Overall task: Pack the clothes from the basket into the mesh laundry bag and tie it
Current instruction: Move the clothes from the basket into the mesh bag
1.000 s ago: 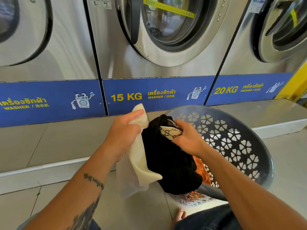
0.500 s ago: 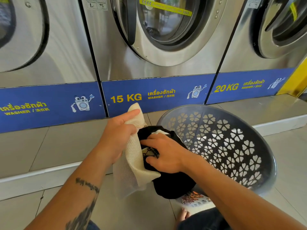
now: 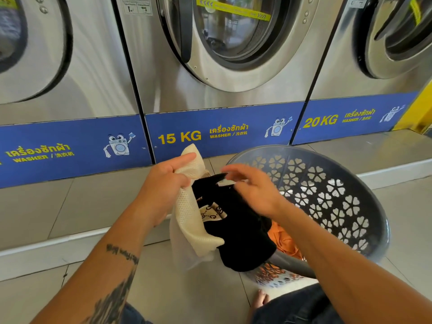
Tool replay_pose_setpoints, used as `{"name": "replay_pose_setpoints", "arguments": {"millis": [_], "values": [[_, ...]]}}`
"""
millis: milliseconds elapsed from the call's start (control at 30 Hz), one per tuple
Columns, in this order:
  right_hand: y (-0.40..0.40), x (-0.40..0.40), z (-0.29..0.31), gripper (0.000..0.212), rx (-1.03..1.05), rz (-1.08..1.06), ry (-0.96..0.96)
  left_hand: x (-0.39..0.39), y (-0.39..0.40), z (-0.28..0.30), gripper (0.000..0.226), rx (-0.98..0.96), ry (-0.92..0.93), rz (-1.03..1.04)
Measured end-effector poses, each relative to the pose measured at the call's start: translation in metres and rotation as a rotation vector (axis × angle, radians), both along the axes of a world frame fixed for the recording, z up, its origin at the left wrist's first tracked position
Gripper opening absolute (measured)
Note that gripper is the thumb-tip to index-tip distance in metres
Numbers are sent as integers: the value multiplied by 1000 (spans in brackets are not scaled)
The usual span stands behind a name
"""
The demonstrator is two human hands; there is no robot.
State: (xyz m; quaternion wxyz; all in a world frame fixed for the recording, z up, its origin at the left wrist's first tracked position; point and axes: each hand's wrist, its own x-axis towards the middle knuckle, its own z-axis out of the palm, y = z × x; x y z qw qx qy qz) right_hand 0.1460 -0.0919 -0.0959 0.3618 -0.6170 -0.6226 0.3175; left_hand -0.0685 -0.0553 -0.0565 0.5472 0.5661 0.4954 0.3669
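Observation:
My left hand (image 3: 163,188) grips the top edge of the cream mesh laundry bag (image 3: 187,220) and holds its mouth up beside the grey basket (image 3: 374,206). A black garment (image 3: 243,242) with a cream patterned patch sits half in the bag's mouth and hangs over the basket's near rim. My right hand (image 3: 254,192), blurred by motion, pinches the raised upper edge of that black garment. An orange garment (image 3: 284,242) lies in the basket under it.
A row of steel front-loading washers (image 3: 222,66) stands on a raised tiled step (image 3: 70,206) straight ahead, doors shut. The basket rests tilted on the floor tiles at the right. My bare foot (image 3: 261,299) and jeans-clad knee are just below it.
My right hand pushed the black garment down into the bag, then came back up and to the right, gripping the garment's upper edge. My left hand kept hold of the bag.

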Motion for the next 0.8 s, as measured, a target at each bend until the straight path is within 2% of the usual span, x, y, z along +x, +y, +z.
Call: {"name": "replay_pose_setpoints", "arguments": {"millis": [67,133,200,233,267,333,500,667,733,800], "values": [[-3,28,-4,57,-145,-117,84,3,-2,0,61,36,40,1],[-8,47,-17,70,-404,-118,153,7,-4,0,60,68,81,-14],[-14,50,-30,80,-668,-103,336,9,-6,1,60,98,124,-22],[-16,48,-34,74,-739,-86,413,10,-6,1,59,111,143,-23],[-17,44,-39,57,-767,-66,460,10,-6,0,59,122,158,-25],[-13,32,-46,33,-742,-64,522,11,-6,-2,58,136,184,-26],[-4,17,-37,26,-610,-96,418,11,-4,-6,59,164,225,-17],[-1,12,-5,43,-369,-279,381,11,-3,-4,59,157,188,-4],[-7,1,8,44,-220,-218,336,13,-3,1,59,162,146,14],[-20,-21,17,40,-24,-52,238,14,-4,7,58,167,67,32]]}}
